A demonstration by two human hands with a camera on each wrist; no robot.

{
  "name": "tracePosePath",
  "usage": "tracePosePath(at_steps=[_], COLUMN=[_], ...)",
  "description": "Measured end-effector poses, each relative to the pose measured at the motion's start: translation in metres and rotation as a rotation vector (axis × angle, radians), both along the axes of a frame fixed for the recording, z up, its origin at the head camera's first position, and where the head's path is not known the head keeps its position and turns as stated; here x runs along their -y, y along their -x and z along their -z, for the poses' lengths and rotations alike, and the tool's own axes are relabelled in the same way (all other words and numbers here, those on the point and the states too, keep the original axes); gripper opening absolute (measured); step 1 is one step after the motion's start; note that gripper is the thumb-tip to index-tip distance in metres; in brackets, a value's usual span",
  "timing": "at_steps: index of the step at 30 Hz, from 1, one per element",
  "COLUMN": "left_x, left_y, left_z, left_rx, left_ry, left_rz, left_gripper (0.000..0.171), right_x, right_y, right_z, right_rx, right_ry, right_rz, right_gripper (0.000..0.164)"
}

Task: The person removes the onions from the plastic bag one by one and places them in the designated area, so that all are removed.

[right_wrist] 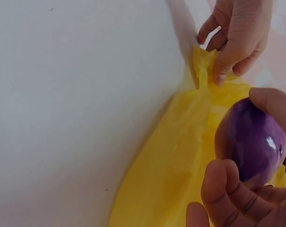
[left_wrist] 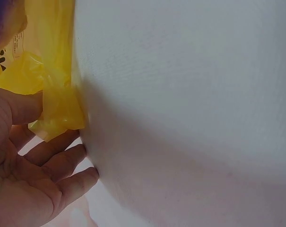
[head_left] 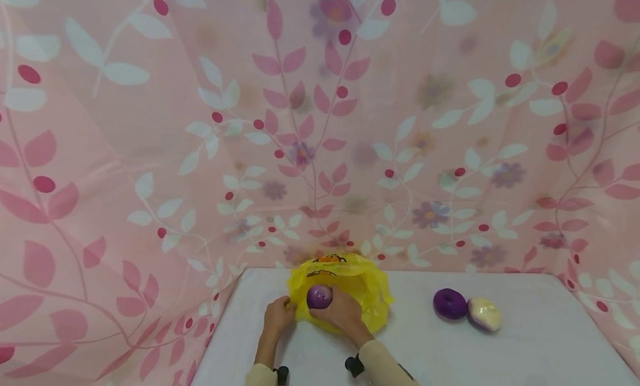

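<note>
A yellow plastic bag [head_left: 377,297] with dark printing lies on the white table, its mouth spread open toward me. My left hand [head_left: 279,315] pinches the bag's left edge between thumb and fingers; the left wrist view shows the crumpled yellow edge [left_wrist: 62,111] there. In my right hand [head_left: 345,314] is a glossy, round, purple turnip-like vegetable [head_left: 319,296], with a paler patch on one side. Fingers and thumb curl round this purple vegetable [right_wrist: 249,142], which is at the bag's mouth. How far inside it is, I cannot tell.
On the right part of the white table [head_left: 550,341] lie two more glossy round pieces, touching: a dimpled purple one [head_left: 449,304] and a cream one with a purple edge [head_left: 484,314]. A pink floral curtain [head_left: 320,125] hangs behind the table and along its sides.
</note>
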State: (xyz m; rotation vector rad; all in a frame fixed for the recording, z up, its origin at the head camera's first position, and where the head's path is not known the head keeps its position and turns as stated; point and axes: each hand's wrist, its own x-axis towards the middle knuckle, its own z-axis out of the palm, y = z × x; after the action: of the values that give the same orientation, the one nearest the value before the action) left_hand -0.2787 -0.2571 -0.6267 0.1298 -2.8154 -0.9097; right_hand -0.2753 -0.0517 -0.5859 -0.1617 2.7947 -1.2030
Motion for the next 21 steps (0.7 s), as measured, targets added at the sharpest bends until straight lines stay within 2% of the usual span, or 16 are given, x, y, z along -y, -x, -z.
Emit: tracePosePath(at_steps=[4,7,13,21], left_x=[0.0,-0.001,-0.003,-0.003], left_y=[0.0,0.0,-0.001,0.0], left_z=[0.001,0.0,-0.003,-0.002], left_rx=[-0.001,0.001,0.014,0.046], left_ry=[0.012,0.012,0.007,0.0], left_rz=[0.004,-0.002,-0.016,-0.028], left_gripper=[0.011,0.015,0.011,0.011], right_x=[-0.005,-0.009,-0.015,-0.021], right_y=[-0.001,-0.002,-0.006,-0.01], right_z=[-0.004,-0.005,-0.011,-0.02], right_rx=[-0.034,-0.043,-0.019,-0.028], right_ry=[-0.005,-0.007,0.011,0.002], right_rz=[-0.065,-0.094,-0.09,-0.081], right_gripper=[0.082,0.088,0.097,0.099])
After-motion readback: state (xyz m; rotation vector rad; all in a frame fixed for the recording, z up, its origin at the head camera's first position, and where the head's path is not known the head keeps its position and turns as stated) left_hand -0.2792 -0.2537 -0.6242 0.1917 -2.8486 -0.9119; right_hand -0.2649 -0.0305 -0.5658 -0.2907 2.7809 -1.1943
